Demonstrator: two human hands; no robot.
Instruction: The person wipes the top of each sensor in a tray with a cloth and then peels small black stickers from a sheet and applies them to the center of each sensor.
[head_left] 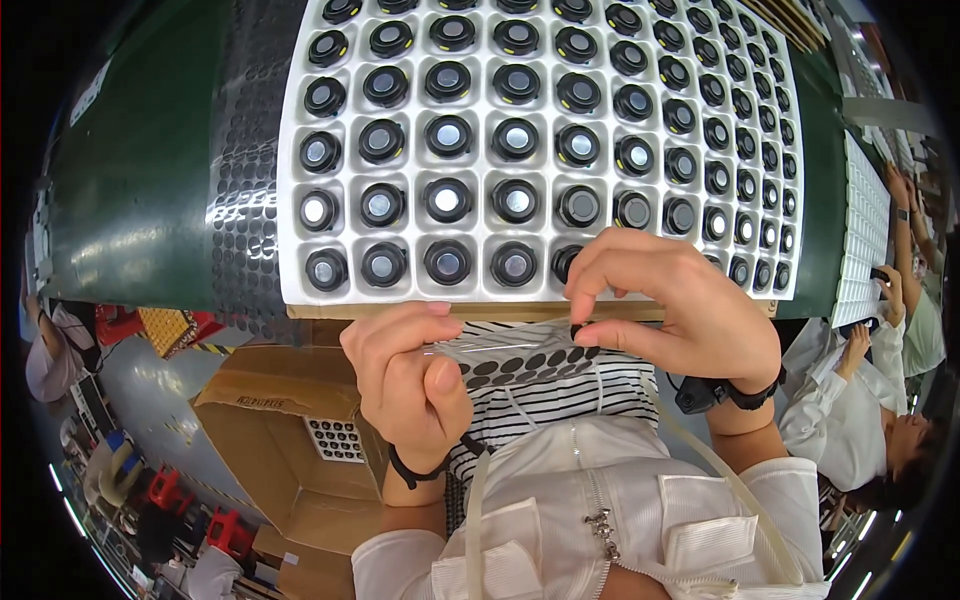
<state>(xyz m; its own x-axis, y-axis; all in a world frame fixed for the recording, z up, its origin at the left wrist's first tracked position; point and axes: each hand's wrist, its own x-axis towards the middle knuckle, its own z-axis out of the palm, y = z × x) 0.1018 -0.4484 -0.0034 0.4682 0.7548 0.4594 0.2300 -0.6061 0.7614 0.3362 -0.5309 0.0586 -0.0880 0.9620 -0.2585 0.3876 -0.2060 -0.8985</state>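
- Left hand [408,375]: I saw it gripping the left end of the strip, fingers curled, thumb raised on the near side; black band [412,476] at the wrist.
- Right hand [672,305]: I saw thumb and forefinger pinched on a small black piece [577,331] at the strip's right end; black watch [700,394] at the wrist.
- Clear strip [525,368], one, bearing black discs in rows: hung between both hands, just off the tray's near edge, before a striped garment [520,412].
- White tray [291,200], one: lay beyond the hands, its cells holding black round parts [448,135], most silver-centred, several near the right hand dark-faced.
- Disc sheet [243,205], one: lay left of the tray on the green table [130,200].
- Cardboard box [235,400], one: stood open, lower left.
- Second white tray [864,225]: lay at right, near a co-worker [835,395].
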